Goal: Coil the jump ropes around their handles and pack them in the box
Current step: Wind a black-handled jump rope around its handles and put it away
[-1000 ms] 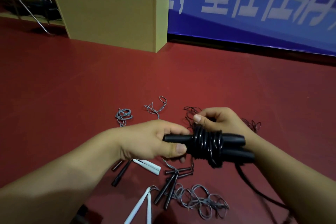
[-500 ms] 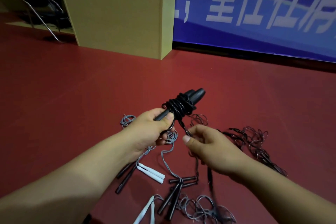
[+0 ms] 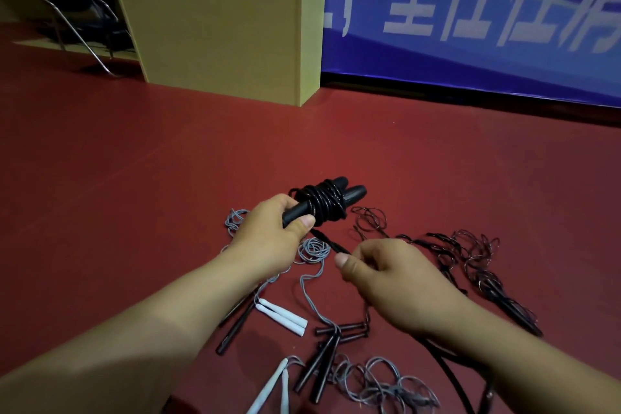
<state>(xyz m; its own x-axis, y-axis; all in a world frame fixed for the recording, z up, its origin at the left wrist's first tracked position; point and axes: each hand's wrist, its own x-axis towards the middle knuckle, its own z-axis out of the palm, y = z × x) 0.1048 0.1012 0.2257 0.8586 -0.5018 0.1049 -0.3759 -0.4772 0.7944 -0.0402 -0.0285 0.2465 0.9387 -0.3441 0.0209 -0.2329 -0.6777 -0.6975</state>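
**Head view: black rope half-wound, tail held taut**

Head view gave me both hands above the red floor (image 3: 134, 161). My left hand (image 3: 272, 232) was wrapped around the near ends of the paired black handles (image 3: 349, 195), thumb pressed on top, so the two stayed side by side as one core. The coil (image 3: 322, 203) sat around their middle, far tips pointing away from me. My right hand (image 3: 386, 274) pinched the loose black rope (image 3: 331, 244) between thumb and curled fingers, just near and right of the coil; I judged that grip was there to keep tension so the turns would not slacken. The rest of that rope trailed off to the near right.

Below my arms lay the unwound ropes: white handles (image 3: 282, 312), grey cord (image 3: 314, 249), dark slim handles (image 3: 322, 360), and a tangle of thin dark cord (image 3: 470, 252) to the right. The tan box (image 3: 215, 33) stood far left, well apart, so packing looked some way off. Whether it was open on top I could not tell.
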